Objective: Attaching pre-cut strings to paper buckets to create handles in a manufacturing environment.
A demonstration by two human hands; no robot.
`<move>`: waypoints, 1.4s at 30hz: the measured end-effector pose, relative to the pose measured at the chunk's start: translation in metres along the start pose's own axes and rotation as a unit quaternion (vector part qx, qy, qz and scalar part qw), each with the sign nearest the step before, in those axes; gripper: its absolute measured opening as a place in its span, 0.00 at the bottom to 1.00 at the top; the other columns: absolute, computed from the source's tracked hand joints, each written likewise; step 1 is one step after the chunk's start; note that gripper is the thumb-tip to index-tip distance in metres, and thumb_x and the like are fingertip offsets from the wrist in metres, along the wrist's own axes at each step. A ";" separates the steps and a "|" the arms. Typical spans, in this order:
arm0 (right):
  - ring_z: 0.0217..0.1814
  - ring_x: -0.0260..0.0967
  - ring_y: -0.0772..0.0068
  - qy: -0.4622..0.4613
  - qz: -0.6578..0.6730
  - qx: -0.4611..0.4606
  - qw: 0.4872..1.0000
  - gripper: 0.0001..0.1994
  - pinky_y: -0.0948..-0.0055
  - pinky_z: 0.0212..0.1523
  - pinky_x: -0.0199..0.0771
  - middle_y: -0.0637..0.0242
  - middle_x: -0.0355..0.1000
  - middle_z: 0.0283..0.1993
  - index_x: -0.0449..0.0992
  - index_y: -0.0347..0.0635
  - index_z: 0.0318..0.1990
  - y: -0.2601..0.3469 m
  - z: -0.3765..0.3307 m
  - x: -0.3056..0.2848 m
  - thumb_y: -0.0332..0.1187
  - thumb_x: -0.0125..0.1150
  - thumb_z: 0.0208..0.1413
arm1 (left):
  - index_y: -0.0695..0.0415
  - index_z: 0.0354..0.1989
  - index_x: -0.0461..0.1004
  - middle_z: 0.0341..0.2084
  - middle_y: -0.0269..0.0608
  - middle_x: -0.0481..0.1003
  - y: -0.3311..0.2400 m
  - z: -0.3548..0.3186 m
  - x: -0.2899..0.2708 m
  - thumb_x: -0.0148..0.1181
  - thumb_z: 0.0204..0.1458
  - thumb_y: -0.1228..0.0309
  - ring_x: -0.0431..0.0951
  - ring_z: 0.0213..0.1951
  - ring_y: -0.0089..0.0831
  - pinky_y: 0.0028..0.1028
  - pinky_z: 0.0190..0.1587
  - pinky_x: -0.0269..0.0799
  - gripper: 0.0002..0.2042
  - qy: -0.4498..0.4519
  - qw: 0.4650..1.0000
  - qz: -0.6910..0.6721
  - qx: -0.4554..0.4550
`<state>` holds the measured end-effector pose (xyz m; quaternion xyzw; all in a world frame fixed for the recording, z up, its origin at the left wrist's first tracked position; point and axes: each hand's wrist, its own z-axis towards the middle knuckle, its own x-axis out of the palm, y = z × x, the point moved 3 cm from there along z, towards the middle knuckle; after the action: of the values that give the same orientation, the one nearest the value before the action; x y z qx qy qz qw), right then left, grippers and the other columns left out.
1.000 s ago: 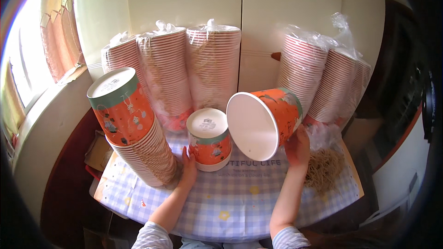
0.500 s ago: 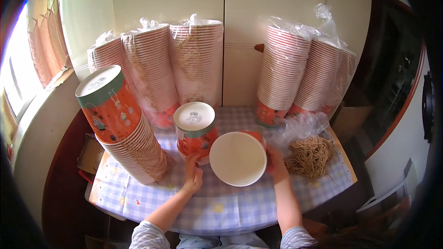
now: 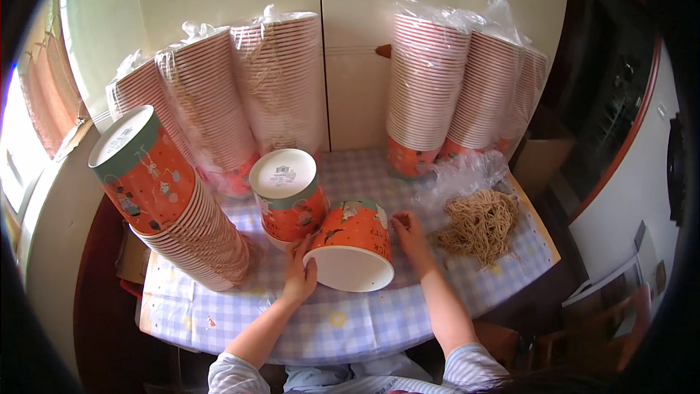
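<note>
An orange printed paper bucket [image 3: 357, 233] with a white inside lies tipped in front of me, its mouth facing me. My left hand [image 3: 297, 273] is closed at this bucket's left rim, thumb toward the opening; some fingertips are hidden between it and its neighbour. My right hand [image 3: 412, 242] is open just right of the bucket's base, fingers stretched beside it. Touching or nearly touching behind the left hand, an upside-down paper bucket [image 3: 295, 211] with a green band and white bottom stands on the checked tablecloth [image 3: 306, 328].
At left leans a tall stack of upside-down paper buckets [image 3: 193, 230]. Plastic-wrapped bucket stacks [image 3: 281, 87] line the back left, and more wrapped stacks [image 3: 426, 95] the back right. A tan twine heap [image 3: 481, 226] lies at right beside a crumpled clear bag [image 3: 467, 175].
The front bucket has tilted so its mouth drops toward the table and its printed side shows. My right hand has come off its side. The view has shifted slightly.
</note>
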<state>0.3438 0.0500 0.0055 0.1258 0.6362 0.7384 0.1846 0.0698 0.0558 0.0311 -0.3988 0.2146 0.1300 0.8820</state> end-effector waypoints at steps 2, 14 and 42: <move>0.37 0.65 0.69 -0.049 -0.134 -0.052 0.988 0.09 0.76 0.40 0.64 0.63 0.68 0.35 0.68 0.39 0.39 0.004 0.004 -0.017 0.32 0.53 0.51 | 0.64 0.53 0.58 0.47 0.55 0.56 -0.001 0.000 0.001 0.45 0.45 0.79 0.59 0.49 0.48 0.35 0.52 0.57 0.22 -0.003 1.000 -0.006 -0.002; 0.52 0.55 0.60 -0.038 -0.551 -0.098 0.828 0.08 0.53 0.49 0.51 0.67 0.67 0.39 0.75 0.49 0.31 0.033 -0.007 -0.073 0.28 0.55 0.40 | 0.66 0.54 0.54 0.50 0.56 0.52 -0.001 -0.005 0.001 0.45 0.39 0.77 0.58 0.50 0.46 0.34 0.49 0.61 0.28 0.020 0.997 -0.075 -0.030; 0.27 0.66 0.70 0.024 -0.124 -0.514 0.848 0.08 0.71 0.28 0.64 0.71 0.70 0.28 0.75 0.48 0.31 0.110 -0.072 0.012 0.25 0.59 0.41 | 0.69 0.53 0.49 0.46 0.59 0.58 0.008 -0.006 0.016 0.48 0.44 0.77 0.61 0.48 0.49 0.35 0.52 0.56 0.26 0.039 0.994 -0.089 -0.047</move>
<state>0.2899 -0.0224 0.1020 -0.0850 0.1804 0.9336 0.2976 0.0787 0.0572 0.0144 -0.4620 0.2066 0.0456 0.8613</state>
